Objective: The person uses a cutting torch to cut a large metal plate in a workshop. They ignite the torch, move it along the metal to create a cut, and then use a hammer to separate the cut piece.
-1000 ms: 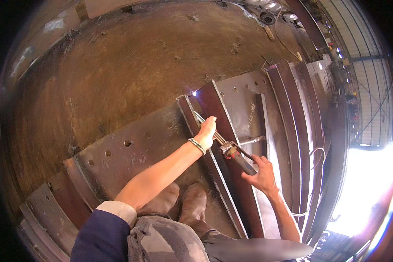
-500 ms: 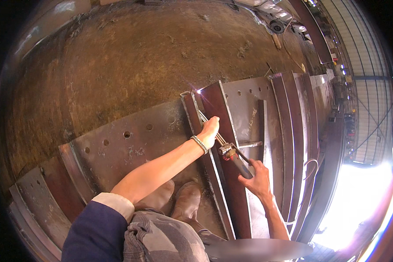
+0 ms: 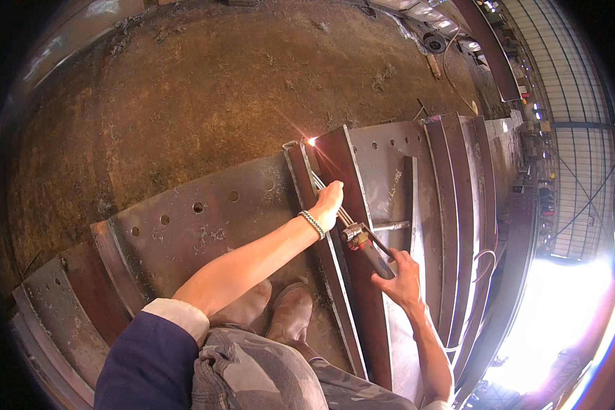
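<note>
At the rib's far end the torch [image 3: 352, 222] tip throws its flame. My left hand [image 3: 328, 202] curls round the tubes, my right hand [image 3: 401, 279] is wrapped on the handle. Sparks could catch my bare left forearm, so near the cut. The rib [image 3: 348, 225] and flange [image 3: 318, 225] hem me in; room lies back toward my boots [image 3: 290, 318].

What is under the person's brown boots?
The brown boots stand on a big rusty steel plate with round holes in it. The part of the plate right below the soles is covered, and the trouser legs hide the tops of the boots.
</note>
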`<state>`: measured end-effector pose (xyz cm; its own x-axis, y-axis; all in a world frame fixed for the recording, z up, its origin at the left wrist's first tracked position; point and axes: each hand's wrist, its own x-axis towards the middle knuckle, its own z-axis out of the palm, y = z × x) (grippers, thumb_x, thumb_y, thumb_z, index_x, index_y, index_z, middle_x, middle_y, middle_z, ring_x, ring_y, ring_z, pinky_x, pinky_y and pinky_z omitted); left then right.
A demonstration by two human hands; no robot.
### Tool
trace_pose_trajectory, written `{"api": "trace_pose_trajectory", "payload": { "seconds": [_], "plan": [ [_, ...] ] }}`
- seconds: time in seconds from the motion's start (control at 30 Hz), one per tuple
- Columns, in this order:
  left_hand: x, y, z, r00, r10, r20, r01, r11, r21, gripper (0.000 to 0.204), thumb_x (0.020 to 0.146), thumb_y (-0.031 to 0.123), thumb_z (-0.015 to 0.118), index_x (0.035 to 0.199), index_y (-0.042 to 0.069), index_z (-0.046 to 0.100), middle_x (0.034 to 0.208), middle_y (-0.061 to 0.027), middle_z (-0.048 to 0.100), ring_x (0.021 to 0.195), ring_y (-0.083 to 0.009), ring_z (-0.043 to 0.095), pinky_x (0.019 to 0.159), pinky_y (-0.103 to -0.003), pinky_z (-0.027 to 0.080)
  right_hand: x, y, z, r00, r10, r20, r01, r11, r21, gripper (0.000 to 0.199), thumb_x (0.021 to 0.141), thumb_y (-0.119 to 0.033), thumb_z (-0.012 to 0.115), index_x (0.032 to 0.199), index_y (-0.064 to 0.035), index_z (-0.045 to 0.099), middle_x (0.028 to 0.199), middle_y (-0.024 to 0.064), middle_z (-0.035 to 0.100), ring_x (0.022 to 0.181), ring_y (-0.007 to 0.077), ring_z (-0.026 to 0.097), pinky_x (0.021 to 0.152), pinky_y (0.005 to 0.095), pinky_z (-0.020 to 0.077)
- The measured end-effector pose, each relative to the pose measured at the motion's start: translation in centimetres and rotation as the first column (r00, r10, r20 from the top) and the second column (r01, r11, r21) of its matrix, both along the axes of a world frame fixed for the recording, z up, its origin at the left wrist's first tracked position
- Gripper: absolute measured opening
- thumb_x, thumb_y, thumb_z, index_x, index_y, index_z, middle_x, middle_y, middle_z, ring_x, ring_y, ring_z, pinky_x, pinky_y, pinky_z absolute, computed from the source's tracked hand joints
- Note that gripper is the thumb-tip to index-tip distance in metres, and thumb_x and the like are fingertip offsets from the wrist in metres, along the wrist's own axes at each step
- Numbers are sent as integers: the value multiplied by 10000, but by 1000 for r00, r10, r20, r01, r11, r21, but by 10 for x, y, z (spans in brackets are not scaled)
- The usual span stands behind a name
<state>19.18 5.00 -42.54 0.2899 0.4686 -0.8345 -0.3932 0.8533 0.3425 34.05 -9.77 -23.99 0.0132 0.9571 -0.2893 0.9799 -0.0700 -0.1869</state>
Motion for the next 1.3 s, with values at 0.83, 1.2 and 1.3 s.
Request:
{"api": "trace_pose_trajectory", "payload": {
  "seconds": [0.83, 1.2, 1.3],
  "plan": [
    [-2, -1, 2, 1000, 21, 18, -21, 1000, -1, 494, 993, 384, 553, 1362, 65, 477, 1122, -92, 491, 979, -233, 546, 884, -442, 489, -1, 1, 1, 998, -16, -56, 16, 1000, 9, 568, 675, -280, 816, 1161, 2, 733, 784, 180, 647, 693, 319, 646, 667, 424, 521],
    [-10, -2, 12, 998, 22, 63, -22, 1000, 7, 449, 981, 387, 562, 1304, 80, 504, 1073, -87, 511, 951, -230, 558, 861, -451, 489, -2, 0, 2, 997, 8, -73, -5, 999, 44, 559, 675, -262, 825, 1159, 3, 731, 788, 173, 651, 679, 307, 645, 665, 417, 521],
    [-11, -2, 13, 997, 31, 74, -31, 1000, -2, 425, 981, 395, 562, 1272, 90, 511, 1055, -79, 513, 937, -229, 563, 854, -452, 489, -3, 0, 4, 997, -54, -52, 53, 998, -21, 550, 679, -256, 826, 1136, 35, 731, 864, 174, 696, 767, 287, 678, 744, 391, 532]
  ]
}}
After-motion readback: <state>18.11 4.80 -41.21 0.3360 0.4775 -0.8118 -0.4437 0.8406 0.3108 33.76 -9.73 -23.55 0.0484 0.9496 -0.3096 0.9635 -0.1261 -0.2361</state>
